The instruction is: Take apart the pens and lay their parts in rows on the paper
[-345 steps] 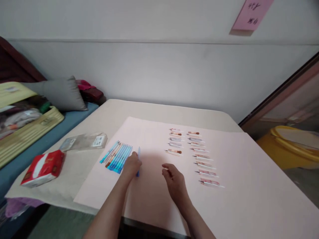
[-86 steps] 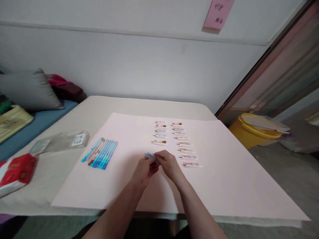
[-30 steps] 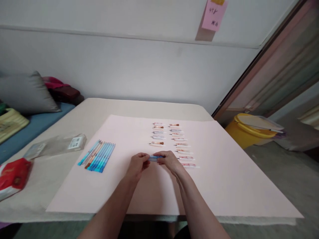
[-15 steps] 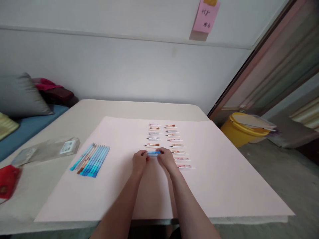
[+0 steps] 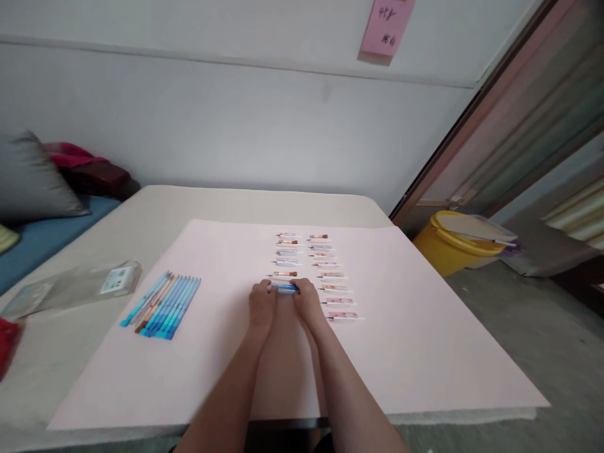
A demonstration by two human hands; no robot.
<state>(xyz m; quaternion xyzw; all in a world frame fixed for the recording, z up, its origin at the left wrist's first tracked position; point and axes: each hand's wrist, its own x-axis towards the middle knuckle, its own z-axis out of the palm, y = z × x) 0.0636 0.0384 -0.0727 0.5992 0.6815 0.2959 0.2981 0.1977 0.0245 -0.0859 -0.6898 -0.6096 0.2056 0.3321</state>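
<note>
A blue pen [image 5: 283,287] lies crosswise between my two hands, low over the pink sheet [image 5: 226,371]. My left hand [image 5: 262,306] is closed on its left end, and my right hand [image 5: 307,302] grips the right end. The fingers cover both pen ends. Just beyond my hands, a pen with a brown end [image 5: 285,274] heads a column of pens and thin parts reaching away from me. A second column, with a pink patterned pen [image 5: 342,316] at its near end, runs beside my right hand. To the left, several blue and brown pens [image 5: 172,305] lie side by side.
A clear plastic bag [image 5: 85,286] with a white label lies on the table's left side, near a red object [image 5: 7,343] at the edge. On the floor to the right stands a yellow bucket [image 5: 436,245]. A white wall [image 5: 236,126] rises behind the table.
The view has turned slightly, so most things sit a little further left. Both hands still hold the blue pen, and their fingers have shifted slightly around it.
</note>
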